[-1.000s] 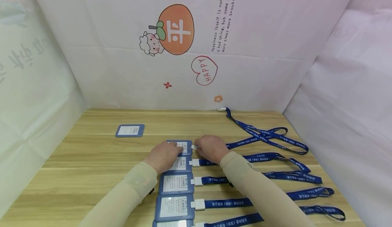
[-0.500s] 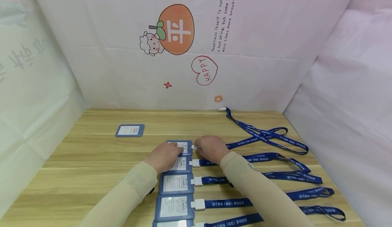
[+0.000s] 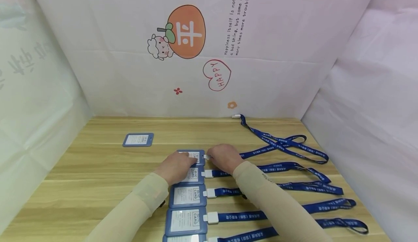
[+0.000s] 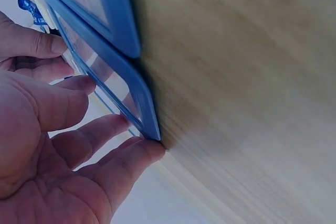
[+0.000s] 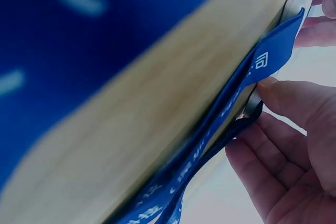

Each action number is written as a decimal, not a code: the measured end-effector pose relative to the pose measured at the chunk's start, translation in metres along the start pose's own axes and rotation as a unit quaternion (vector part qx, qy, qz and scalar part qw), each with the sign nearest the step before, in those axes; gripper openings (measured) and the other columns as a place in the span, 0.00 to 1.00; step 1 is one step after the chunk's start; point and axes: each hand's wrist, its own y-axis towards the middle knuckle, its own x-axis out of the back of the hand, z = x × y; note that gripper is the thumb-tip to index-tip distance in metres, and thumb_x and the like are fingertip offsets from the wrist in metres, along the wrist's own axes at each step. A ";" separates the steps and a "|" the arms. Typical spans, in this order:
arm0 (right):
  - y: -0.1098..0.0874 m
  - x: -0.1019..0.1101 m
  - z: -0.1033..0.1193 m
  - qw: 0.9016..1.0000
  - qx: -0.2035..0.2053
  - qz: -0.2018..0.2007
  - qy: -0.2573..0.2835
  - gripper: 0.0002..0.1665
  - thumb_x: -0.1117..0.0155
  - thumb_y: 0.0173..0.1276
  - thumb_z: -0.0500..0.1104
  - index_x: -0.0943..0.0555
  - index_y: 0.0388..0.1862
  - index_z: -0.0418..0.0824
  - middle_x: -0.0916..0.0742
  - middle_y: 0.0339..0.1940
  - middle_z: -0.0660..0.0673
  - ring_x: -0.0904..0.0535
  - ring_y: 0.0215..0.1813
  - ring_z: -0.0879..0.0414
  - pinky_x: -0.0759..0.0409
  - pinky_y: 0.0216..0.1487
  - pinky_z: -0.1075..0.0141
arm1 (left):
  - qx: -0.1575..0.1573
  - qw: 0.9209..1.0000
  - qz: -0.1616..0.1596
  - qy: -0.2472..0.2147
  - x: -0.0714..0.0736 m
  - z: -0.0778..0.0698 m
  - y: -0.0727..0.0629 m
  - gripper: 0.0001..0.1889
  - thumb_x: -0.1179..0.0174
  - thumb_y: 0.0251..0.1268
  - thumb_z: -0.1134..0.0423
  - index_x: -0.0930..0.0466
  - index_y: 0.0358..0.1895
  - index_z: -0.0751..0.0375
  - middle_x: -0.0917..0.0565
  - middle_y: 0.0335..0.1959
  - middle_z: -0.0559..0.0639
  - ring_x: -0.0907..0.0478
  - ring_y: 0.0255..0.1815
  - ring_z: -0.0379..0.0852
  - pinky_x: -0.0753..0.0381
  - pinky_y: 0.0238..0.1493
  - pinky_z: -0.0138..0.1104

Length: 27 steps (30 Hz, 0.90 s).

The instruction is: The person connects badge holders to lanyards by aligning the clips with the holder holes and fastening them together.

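Near the table's middle, my left hand (image 3: 174, 166) grips the edges of a blue ID card holder (image 3: 201, 158), the topmost of a column. In the left wrist view, fingers of the left hand (image 4: 52, 150) reach round the rim of the holder (image 4: 140, 98). My right hand (image 3: 225, 158) pinches the end of a blue lanyard (image 3: 258, 152), right of that holder. A white clip tab (image 3: 207, 157) shows between holder and hand. In the right wrist view, thumb and fingers of the right hand (image 5: 294, 145) close on a small metallic piece (image 5: 253, 102) beside the strap.
Several more card holders (image 3: 187, 221), with blue lanyards (image 3: 240, 216) running right, lie nearer me. A loose card holder (image 3: 138, 139) sits at the back left. Another lanyard (image 3: 284, 142) lies at the back right. Printed white sheets (image 3: 137, 78) wall in the wooden table (image 3: 98, 169).
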 end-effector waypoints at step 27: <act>0.007 -0.003 0.002 0.998 0.043 -0.040 -0.023 0.10 0.34 0.76 0.40 0.07 0.47 0.48 0.06 0.42 0.52 0.10 0.43 0.61 0.11 0.50 0.67 | -0.024 0.999 -0.014 0.043 -0.002 -0.002 0.002 0.18 0.43 0.79 0.62 0.17 0.67 0.51 0.15 0.63 0.59 0.18 0.65 0.59 0.19 0.68 0.50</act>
